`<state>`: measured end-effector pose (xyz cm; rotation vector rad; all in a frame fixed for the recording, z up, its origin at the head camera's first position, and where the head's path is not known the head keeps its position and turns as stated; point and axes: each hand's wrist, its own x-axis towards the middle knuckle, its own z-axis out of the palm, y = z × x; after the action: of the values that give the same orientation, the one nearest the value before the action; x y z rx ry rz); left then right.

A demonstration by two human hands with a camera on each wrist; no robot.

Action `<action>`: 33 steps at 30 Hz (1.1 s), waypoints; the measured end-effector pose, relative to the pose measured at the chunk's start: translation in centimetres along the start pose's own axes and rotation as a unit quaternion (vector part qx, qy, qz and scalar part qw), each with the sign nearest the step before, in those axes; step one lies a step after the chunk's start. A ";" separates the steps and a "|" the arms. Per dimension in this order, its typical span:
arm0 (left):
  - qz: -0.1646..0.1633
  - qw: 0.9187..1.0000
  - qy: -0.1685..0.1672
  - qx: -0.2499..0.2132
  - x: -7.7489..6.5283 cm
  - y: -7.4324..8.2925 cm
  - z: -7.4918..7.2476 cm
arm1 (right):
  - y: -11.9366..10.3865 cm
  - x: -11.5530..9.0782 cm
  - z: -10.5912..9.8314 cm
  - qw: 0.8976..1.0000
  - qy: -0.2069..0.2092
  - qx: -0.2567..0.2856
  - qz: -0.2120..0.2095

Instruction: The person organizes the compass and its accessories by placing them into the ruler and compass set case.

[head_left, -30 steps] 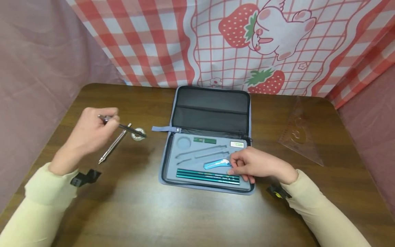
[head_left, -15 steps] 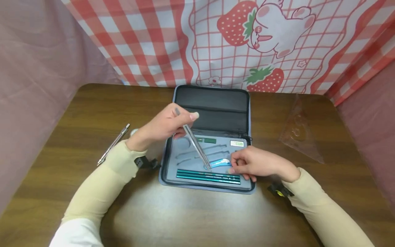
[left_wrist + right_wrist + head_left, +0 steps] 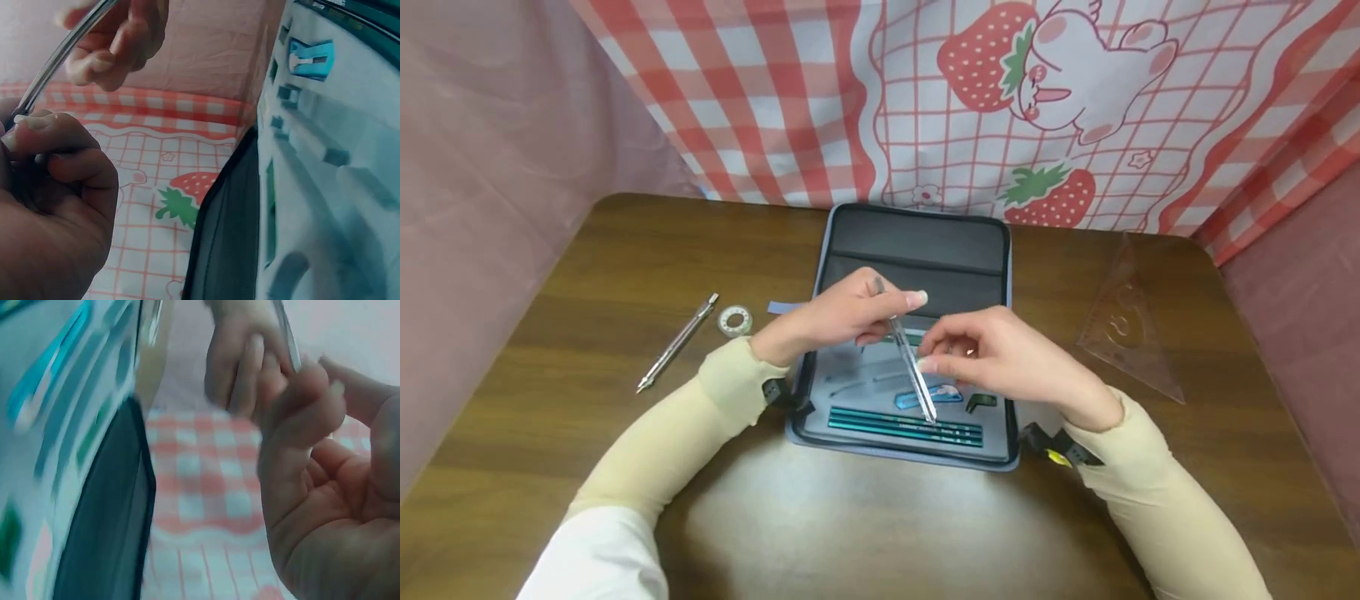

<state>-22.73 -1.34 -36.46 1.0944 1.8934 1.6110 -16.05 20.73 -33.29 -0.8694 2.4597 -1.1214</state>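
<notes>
My left hand point(image 3: 861, 308) grips a silver drawing compass point(image 3: 913, 375) near its top, with the legs slanting down over the open pencil case point(image 3: 808, 417). In the left wrist view the compass point(image 3: 56, 62) rises from between the thumb and fingers. My right hand point(image 3: 1000, 354) is close beside the compass legs, fingers loosely bent, thumb and fingertips right at the metal. Beneath them lie a small blue cutter point(image 3: 951, 396), a dark green sharpener point(image 3: 981, 403) and several teal pencils point(image 3: 880, 423) in grey foam. Part of the foam is hidden by the hands.
To the left, a second silver drawing instrument point(image 3: 677, 343) and a small round ring-shaped disc point(image 3: 734, 321) lie on the wooden table point(image 3: 805, 533). A clear set square point(image 3: 1127, 333) lies at the right. A checked strawberry cloth point(image 3: 925, 108) hangs behind the case.
My left hand has carried the compass from the table's left side to over the case. My right hand has lifted from the case's right side toward the compass, uncovering the sharpener.
</notes>
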 end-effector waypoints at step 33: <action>-0.115 0.925 -0.290 0.217 -0.7 -2.3 -3.5 | 5.7 2.1 -0.5 0.992 -0.004 0.099 0.080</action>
<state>-25.56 -4.11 -37.96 1.2799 1.8953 0.6389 -20.16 22.62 -37.35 -0.6055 2.3147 -1.2736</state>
